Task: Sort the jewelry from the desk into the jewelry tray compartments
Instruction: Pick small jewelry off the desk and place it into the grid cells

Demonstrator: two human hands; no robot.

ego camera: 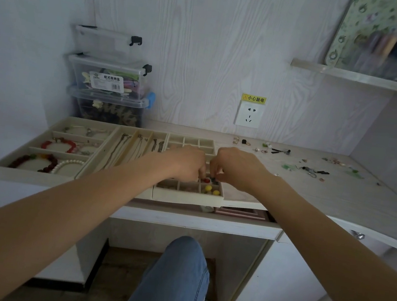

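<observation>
Hands (186,161) (238,167) together over tray's (188,197) near-right compartments, desk edge (246,202) beside.

Three clear plastic storage boxes (110,78) stacked in the corner; three cream fabric-lined jewelry trays (39,177) side by side on the pale wood-grain desk (312,194); two bare hands, left (186,162) and right (238,167), over the rightmost tray; two yellow round beads (212,190) in its near corner compartment; one white wall socket (249,114); the small loose jewelry pieces (310,169) scattered on the desk are too tiny to count.
</observation>
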